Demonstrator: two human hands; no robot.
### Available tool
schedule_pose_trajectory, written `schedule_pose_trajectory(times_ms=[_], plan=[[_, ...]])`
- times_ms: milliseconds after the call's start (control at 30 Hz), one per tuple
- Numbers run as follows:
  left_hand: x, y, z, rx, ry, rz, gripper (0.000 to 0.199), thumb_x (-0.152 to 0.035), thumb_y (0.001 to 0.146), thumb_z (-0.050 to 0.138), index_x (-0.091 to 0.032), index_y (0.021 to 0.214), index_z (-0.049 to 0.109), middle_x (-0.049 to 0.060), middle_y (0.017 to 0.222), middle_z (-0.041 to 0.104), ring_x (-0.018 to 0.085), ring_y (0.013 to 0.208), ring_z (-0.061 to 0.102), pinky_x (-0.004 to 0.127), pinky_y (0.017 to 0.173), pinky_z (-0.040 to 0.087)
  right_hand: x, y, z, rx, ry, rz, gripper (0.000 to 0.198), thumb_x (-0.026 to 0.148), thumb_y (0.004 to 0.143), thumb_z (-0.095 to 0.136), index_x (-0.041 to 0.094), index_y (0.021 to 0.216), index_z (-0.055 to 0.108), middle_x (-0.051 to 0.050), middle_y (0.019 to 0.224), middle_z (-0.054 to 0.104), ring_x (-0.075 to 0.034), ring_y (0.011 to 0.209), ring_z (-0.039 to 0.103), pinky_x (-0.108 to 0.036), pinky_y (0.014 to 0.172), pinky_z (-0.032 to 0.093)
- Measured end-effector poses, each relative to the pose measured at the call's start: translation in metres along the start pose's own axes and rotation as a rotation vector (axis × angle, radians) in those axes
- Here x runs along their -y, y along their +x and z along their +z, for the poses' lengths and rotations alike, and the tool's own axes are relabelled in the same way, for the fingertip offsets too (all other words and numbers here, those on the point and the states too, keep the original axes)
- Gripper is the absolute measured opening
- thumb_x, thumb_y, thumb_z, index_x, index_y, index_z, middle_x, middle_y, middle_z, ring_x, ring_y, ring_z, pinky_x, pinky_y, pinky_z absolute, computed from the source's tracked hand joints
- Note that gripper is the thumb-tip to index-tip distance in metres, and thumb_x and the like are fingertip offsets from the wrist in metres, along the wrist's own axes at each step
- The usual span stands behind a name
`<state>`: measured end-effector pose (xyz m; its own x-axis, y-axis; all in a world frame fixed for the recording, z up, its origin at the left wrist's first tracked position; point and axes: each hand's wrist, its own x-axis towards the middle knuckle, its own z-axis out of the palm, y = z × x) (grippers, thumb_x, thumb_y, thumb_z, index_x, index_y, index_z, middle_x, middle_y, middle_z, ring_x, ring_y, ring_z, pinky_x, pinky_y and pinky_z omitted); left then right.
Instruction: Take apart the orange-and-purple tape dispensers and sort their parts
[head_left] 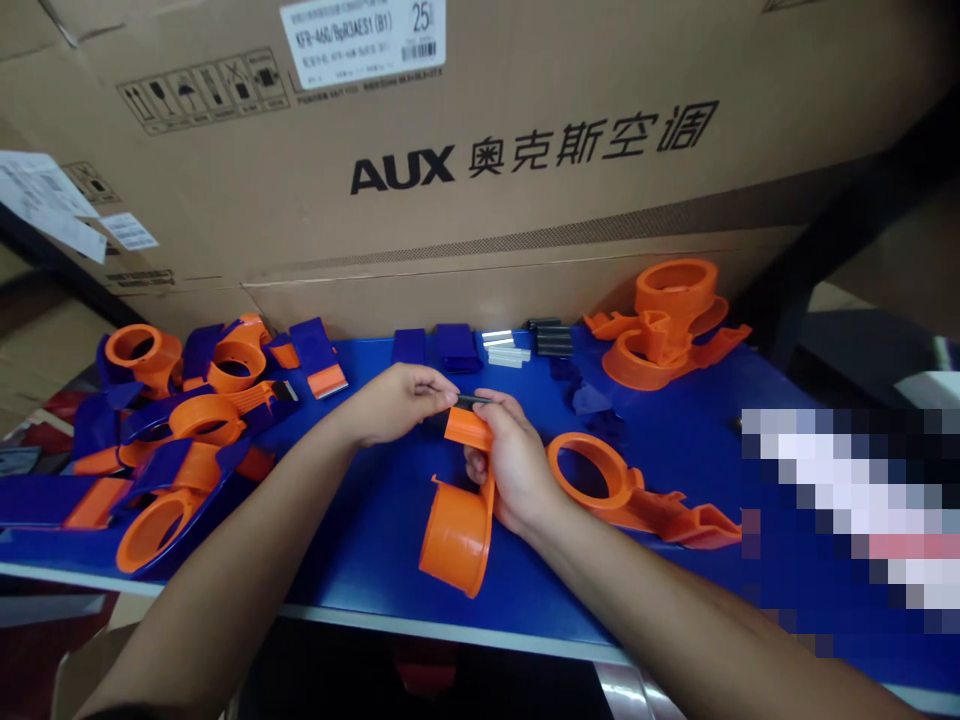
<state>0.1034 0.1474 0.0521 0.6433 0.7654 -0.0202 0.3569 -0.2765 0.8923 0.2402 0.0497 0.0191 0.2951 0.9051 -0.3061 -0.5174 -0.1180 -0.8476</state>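
Note:
My right hand point(517, 460) is wrapped round the flat end of an orange plastic tape dispenser frame point(456, 540), whose round hub hangs below over the table. At the top of this end lies a thin dark strip point(472, 400), with my right thumb beside it. My left hand point(405, 400) pinches the strip's left end between thumb and fingertips. Just right of my right hand, another orange dispenser frame point(592, 470) lies on the blue tabletop point(360, 545). What my right fingers do behind the frame is partly hidden.
Orange and blue dispensers point(187, 420) are piled at the left. More orange frames point(664, 325) are stacked at the back right. Blue plates point(457, 347), clear and silver strips point(506, 350) and black pieces point(551, 338) lie along a large carton point(525, 230).

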Motion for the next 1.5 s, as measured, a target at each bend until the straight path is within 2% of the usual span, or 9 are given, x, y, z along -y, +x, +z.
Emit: schedule_pose_trajectory(times_ms=[167,333,467,700,900,1100,1267,1367,1500], plan=[[-0.019,0.054,0.004,-0.048,-0.006,0.1,0.01,-0.018,0.084,0.073,-0.017,0.094,0.074,0.005,0.092,0.078,0.015,0.087,0.072,0.033,0.09,0.056,-0.002,0.001,0.0,-0.022,0.003,0.029,0.036,0.034,0.077,0.061,0.027,0.111,0.053,0.01,0.059,0.049,-0.008,0.036,0.038,-0.019,0.036,0.026],[-0.032,0.122,0.047,0.046,0.131,0.088,0.014,-0.019,0.085,0.075,-0.013,0.097,0.072,0.008,0.094,0.078,0.013,0.083,0.071,0.031,0.086,0.056,-0.001,0.004,-0.002,-0.024,0.006,0.051,0.034,0.034,0.078,0.06,0.026,0.11,0.055,0.009,0.061,0.05,-0.007,0.036,0.037,-0.02,0.036,0.025],[-0.029,0.157,0.075,0.041,0.237,0.049,0.02,-0.026,0.081,0.081,-0.015,0.096,0.073,0.006,0.09,0.077,0.015,0.076,0.07,0.032,0.081,0.056,-0.001,0.005,-0.004,-0.015,0.01,0.059,0.03,0.034,0.08,0.059,0.025,0.108,0.055,0.01,0.061,0.049,-0.007,0.036,0.037,-0.02,0.036,0.025],[-0.033,0.191,0.084,-0.068,0.379,0.051,0.017,-0.029,0.082,0.078,-0.018,0.095,0.074,0.006,0.101,0.077,0.018,0.089,0.07,0.032,0.088,0.054,0.0,0.001,-0.006,-0.002,0.0,0.057,0.029,0.035,0.081,0.057,0.025,0.109,0.056,0.01,0.059,0.048,-0.007,0.037,0.036,-0.02,0.037,0.025],[-0.038,0.189,0.083,-0.121,0.504,0.026,0.019,-0.031,0.079,0.081,-0.021,0.095,0.076,0.01,0.112,0.076,0.025,0.109,0.068,0.037,0.1,0.049,0.001,0.002,-0.006,-0.005,0.009,0.053,0.026,0.034,0.082,0.057,0.025,0.106,0.055,0.01,0.058,0.047,-0.007,0.037,0.035,-0.02,0.036,0.025],[-0.055,0.15,0.047,-0.221,0.495,0.089,0.023,-0.038,0.09,0.069,-0.02,0.103,0.076,0.008,0.109,0.077,0.022,0.106,0.069,0.032,0.098,0.049,0.001,0.004,-0.008,-0.019,0.073,0.022,0.026,0.034,0.08,0.058,0.025,0.104,0.057,0.009,0.057,0.047,-0.008,0.037,0.036,-0.021,0.037,0.026],[-0.051,0.055,0.011,-0.381,0.243,0.168,0.024,-0.037,0.094,0.061,-0.019,0.102,0.074,0.006,0.105,0.078,0.019,0.099,0.071,0.031,0.093,0.053,0.001,0.005,-0.007,0.014,0.161,-0.056,0.022,0.034,0.082,0.057,0.026,0.103,0.056,0.008,0.055,0.046,-0.01,0.04,0.037,-0.021,0.038,0.029],[-0.039,-0.022,0.018,-0.431,0.196,0.051,0.04,-0.046,0.087,0.069,-0.025,0.122,0.068,0.008,0.119,0.074,0.024,0.108,0.07,0.037,0.096,0.055,0.001,0.003,-0.005,0.005,0.201,-0.098,0.022,0.032,0.082,0.057,0.026,0.103,0.055,0.007,0.057,0.047,-0.01,0.042,0.039,-0.022,0.04,0.032],[-0.021,-0.105,0.057,-0.338,0.264,-0.013,0.083,-0.051,0.079,0.077,-0.037,0.153,0.044,0.008,0.15,0.056,0.034,0.131,0.06,0.052,0.108,0.051,0.001,0.003,-0.003,-0.011,0.211,-0.152,0.021,0.032,0.082,0.057,0.026,0.101,0.054,0.007,0.057,0.049,-0.011,0.045,0.042,-0.022,0.042,0.034]])
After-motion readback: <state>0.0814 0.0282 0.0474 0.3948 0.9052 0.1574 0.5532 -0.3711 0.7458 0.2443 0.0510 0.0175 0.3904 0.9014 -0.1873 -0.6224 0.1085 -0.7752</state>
